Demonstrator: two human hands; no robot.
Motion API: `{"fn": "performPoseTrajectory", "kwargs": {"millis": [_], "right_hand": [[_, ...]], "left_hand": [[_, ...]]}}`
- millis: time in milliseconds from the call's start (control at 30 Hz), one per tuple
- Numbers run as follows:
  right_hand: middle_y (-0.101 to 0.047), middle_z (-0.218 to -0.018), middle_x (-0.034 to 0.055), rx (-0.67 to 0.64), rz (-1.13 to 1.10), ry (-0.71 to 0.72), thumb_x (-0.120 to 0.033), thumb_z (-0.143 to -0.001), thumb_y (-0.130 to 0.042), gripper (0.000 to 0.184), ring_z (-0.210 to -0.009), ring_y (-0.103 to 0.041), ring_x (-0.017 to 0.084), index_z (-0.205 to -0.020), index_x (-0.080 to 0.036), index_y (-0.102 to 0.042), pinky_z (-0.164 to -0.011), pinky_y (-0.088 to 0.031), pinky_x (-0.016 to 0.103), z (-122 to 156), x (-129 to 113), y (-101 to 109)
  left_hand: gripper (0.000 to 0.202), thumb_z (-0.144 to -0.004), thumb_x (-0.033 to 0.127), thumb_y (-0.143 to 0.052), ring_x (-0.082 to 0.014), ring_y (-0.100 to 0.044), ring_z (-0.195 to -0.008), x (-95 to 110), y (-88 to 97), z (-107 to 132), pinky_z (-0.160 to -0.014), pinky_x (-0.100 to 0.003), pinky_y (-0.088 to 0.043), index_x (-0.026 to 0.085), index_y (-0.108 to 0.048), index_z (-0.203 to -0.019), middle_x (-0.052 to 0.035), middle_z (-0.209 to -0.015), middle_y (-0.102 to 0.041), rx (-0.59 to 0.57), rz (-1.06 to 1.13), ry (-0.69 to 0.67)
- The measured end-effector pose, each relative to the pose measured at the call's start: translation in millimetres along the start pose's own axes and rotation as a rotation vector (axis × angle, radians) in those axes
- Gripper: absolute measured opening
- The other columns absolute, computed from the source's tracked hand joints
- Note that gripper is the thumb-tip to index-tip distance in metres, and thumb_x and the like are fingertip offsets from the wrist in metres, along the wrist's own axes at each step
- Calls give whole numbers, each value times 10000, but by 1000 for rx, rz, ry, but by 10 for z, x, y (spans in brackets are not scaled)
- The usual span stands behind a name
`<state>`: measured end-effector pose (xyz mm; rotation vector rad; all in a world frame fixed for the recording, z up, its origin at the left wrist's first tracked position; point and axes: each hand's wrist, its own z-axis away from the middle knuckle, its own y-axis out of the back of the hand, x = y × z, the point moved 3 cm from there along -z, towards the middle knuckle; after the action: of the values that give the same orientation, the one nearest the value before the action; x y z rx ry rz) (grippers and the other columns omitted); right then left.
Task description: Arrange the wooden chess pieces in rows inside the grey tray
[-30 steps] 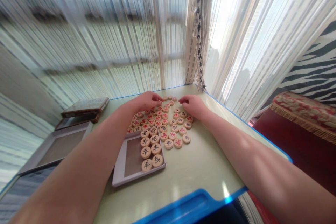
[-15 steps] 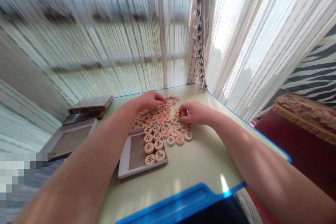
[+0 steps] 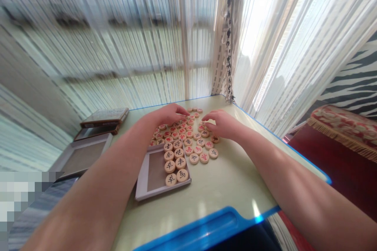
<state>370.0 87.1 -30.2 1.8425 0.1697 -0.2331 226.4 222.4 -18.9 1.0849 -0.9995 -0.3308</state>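
while discs [image 3: 182,137] are being handled on the counter [image 3: 224,184] beside the tray [image 3: 156,168], light nudges are being called for; right hand [image 3: 223,123] fingers are being held parted; left hand [image 3: 169,114] grasp cannot be told.

At centre frame I can't tell whether the left hand [image 3: 171,114] or right hand [image 3: 223,124] touches any pieces [image 3: 204,158] they partly hide; the farthest are too small to read. Both forearms [image 3: 97,180] leave my lower frame; a mosaic patch [image 3: 17,208] blurs lower left.

Tray [image 3: 141,180] on table [image 3: 224,188]; eight discs [image 3: 180,163] in its right side; loose discs [image 3: 198,150] behind and right.
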Motion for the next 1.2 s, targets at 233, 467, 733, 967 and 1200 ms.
{"fn": "performPoseTrajectory", "kwargs": {"millis": [233, 467, 733, 967, 1200], "right_hand": [[-634, -1094, 39, 32, 22, 25, -224, -787, -480, 336, -1011, -502, 229, -1088, -233, -628, -907, -383, 363, -5, 19, -50], [-658, -877, 29, -34, -57, -91, -253, -748, -515, 220, -806, -556, 176, -873, -233, -695, -751, -427, 282, -55, 135, -103], [-653, -952, 40, -6, -94, -87, -261, -735, -544, 256, -811, -564, 172, -954, -226, -671, -755, -427, 277, -125, 154, -201], [-636, -859, 51, 51, -83, -72, -219, -688, -564, 226, -795, -545, 176, -888, -183, -662, -748, -420, 291, -124, 112, -164], [-623, -779, 20, 188, -591, -179, -259, -714, -566, 173, -681, -565, 121, -859, -171, -599, -647, -456, 253, -96, 37, -138]], "left_hand": [[534, -704, 356, -523, -114, -462, -504, 18, 38, 23, -560, -236, -372, 240, -539, -1225, 16, -563, -560, -32, -143, 101], [489, -669, 360, -536, -138, -501, -539, 67, 37, 19, -623, -252, -396, 284, -602, -1147, 17, -576, -593, -37, -159, 95], [442, -629, 279, -536, -127, -518, -551, 53, 47, 3, -593, -229, -409, 277, -662, -1053, 14, -598, -626, -39, -149, 75], [494, -650, 375, -578, -175, -590, -744, 78, 55, 40, -668, -250, -442, 260, -610, -1129, -32, -909, -679, -30, -90, 50], [477, -670, 400, -603, -222, -593, -919, 24, 57, 23, -744, -273, -469, 209, -616, -1106, -70, -1125, -623, 73, 1, 20]]}}
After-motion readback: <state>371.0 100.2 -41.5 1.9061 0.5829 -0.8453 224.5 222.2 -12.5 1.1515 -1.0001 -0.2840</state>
